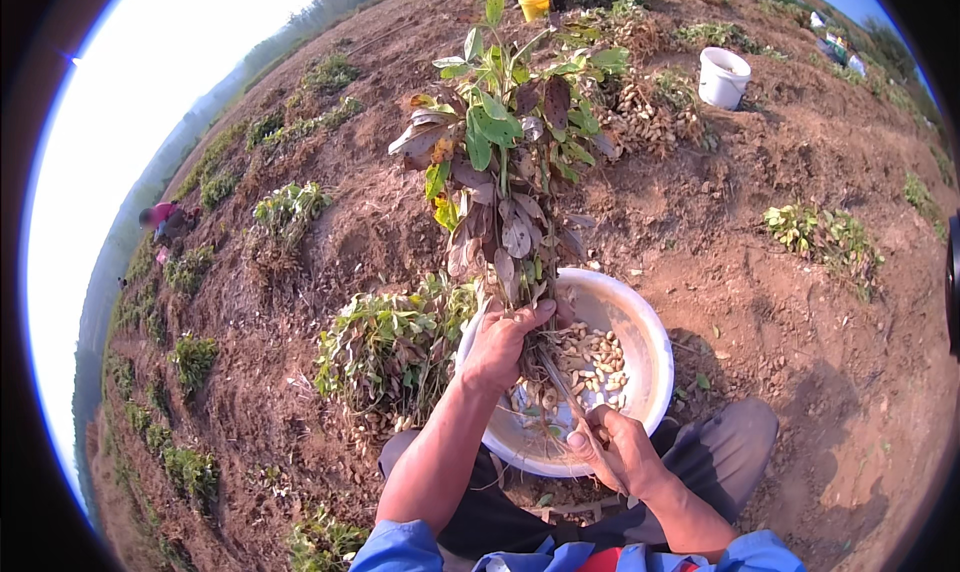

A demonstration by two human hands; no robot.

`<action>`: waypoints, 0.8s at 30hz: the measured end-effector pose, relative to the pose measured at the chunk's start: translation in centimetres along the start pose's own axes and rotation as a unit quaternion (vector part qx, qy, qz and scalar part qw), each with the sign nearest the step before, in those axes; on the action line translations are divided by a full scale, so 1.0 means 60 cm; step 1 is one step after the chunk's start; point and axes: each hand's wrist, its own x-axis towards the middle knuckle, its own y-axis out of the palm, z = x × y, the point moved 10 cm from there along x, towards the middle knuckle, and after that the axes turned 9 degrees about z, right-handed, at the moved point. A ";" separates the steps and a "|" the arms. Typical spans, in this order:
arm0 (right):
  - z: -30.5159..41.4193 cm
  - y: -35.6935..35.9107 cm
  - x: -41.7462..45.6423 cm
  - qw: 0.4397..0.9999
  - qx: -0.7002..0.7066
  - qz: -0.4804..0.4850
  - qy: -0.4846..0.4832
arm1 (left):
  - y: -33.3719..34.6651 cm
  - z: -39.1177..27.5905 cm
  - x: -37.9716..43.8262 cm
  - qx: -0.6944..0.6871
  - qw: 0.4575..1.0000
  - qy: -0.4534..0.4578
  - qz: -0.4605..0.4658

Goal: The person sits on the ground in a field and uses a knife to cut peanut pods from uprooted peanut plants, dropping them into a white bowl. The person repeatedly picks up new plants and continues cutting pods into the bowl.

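My left hand [499, 343] is closed round the stems of an uprooted peanut plant [510, 212], which stands leaves up above a white basin [658, 347]. The roots hang over the basin, and a long root or stem runs from them down to the right. My right hand [619, 448] grips that root near the basin's lower right rim. Loose peanut pods [600, 358] lie in the basin, between my knees. Some pods near the roots are partly hidden by my left hand.
A heap of peanut plants [397, 339] lies left of the basin. Farther off stand a white bucket [724, 77] and a yellow bucket [534, 6] beside a person. Another person [165, 219] is far left. More plants lie on the bare soil slope.
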 end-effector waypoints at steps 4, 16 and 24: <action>0.021 -0.016 -0.004 0.977 -0.186 -0.086 -0.064 | -0.011 0.017 0.005 -0.002 0.999 -0.028 -0.022; 0.000 0.018 0.006 0.977 0.208 0.023 -0.033 | 0.003 0.022 0.004 -0.070 0.997 -0.027 -0.020; -0.031 0.051 0.007 0.902 0.424 0.076 0.035 | 0.007 0.028 0.008 -0.118 0.993 -0.013 -0.027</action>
